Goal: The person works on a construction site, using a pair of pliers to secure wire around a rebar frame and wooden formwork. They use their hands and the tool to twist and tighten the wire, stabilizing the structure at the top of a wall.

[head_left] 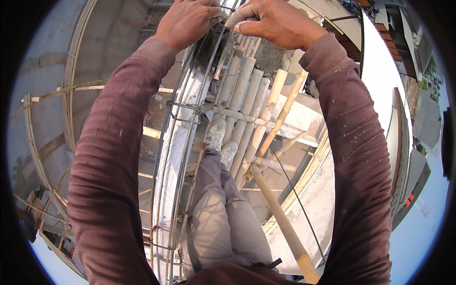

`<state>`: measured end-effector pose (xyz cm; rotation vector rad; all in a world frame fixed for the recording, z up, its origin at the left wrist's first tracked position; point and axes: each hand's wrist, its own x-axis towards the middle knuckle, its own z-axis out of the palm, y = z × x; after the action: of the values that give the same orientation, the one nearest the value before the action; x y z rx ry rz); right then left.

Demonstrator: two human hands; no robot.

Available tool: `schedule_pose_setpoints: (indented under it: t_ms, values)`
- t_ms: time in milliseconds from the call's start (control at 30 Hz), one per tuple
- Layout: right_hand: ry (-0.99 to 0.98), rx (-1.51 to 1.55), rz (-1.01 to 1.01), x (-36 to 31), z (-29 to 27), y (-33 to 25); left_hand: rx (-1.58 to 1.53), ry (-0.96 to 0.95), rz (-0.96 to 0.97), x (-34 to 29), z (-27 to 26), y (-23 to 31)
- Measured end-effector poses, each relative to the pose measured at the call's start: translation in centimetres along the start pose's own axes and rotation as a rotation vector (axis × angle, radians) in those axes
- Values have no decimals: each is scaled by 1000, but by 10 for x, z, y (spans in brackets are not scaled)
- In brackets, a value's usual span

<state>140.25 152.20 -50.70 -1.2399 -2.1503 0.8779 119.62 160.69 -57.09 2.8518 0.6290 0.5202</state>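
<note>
At the top of the head view, my left hand (192,20) reaches to the long steel rebar cage (184,107), its fingers curled at the bars. My right hand (273,23) is across from it, thumb and fingers pinched together close to the same bars. A short dark piece of steel or wire (228,8) crosses between the two hands. Whatever small thing either hand grips is hidden by the fingers. Thin steel ties or stirrups (185,105) loop round the long bars, which run along a white wall top (167,190) toward me.
My shoes (216,134) rest on a platform of bamboo poles (244,97) lashed to a crosspiece. One thick bamboo pole (282,221) slants up close to my right side. A dark cable (297,194) runs past it. Bamboo scaffolding (71,90) and a drop lie to the left.
</note>
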Motion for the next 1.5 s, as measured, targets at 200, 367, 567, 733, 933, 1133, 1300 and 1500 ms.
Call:
schedule_pose_setpoints:
  t_ms: [200, 367, 567, 733, 933, 1133, 1300, 1500]
  values:
    - [156, 848, 672, 4, -2, -19, 91, 2, -17, -13, -12, -8]
    - [248, 359, 788, -5, 39, 29, 50, 215, -24, -20, -16, 0]
    - [114, -610, 484, 31, 84, 45, -64, 348, -103, -34, -11, 0]
    - [132, -659, 538, 37, 95, 50, -138, 403, -116, -46, -17, 15]
    - [91, -491, 627, 53, 90, 55, -357, 359, -211, -50, -26, 24]
    - [335, -488, 446, 53, 89, 74, -355, 468, -141, -68, -22, 24]
    - [212, -689, 333, 49, 68, 82, -418, 331, -232, -89, -23, 41]
    - [43, -719, 520, 54, 71, 83, -757, 227, -840, -115, -10, 22]
